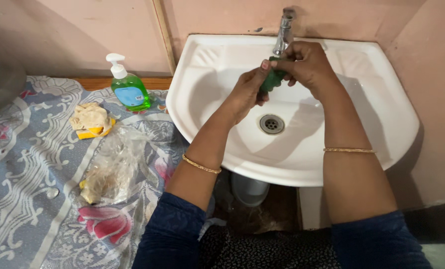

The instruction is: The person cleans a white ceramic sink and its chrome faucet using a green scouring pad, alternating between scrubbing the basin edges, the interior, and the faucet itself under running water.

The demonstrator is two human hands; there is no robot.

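Green scrub pad (pixel 272 78), small, soft and likely wet, sits pinched between our left hand (pixel 250 92) and right hand (pixel 304 62) over the white sink (pixel 382 114), under the tap (pixel 283 32); we grip its ends.

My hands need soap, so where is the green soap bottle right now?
In the head view, the soap bottle stands left of the sink, at the back of the patterned cloth by the wall, just behind a crumpled rag.
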